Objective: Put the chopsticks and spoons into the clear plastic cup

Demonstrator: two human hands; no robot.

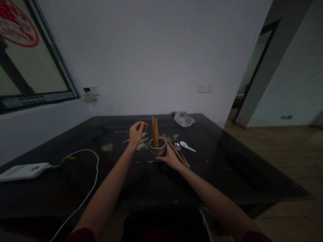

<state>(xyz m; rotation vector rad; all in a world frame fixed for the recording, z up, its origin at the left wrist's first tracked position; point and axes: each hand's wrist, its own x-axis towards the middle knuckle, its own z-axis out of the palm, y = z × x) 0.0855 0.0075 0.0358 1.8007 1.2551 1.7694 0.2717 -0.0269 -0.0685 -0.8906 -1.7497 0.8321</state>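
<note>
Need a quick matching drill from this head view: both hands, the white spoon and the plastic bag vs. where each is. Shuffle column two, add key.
Column one
1. Left hand
2. Right hand
3. White spoon
4. Plastic bag

Column two
A. Holding the side of the cup
B. On the table, close to the back wall
C. Just right of the metal spoon's bowl
D. Raised to the left of the standing chopsticks

Pairs: 1-D, 2-A, 3-C, 4-B
</note>
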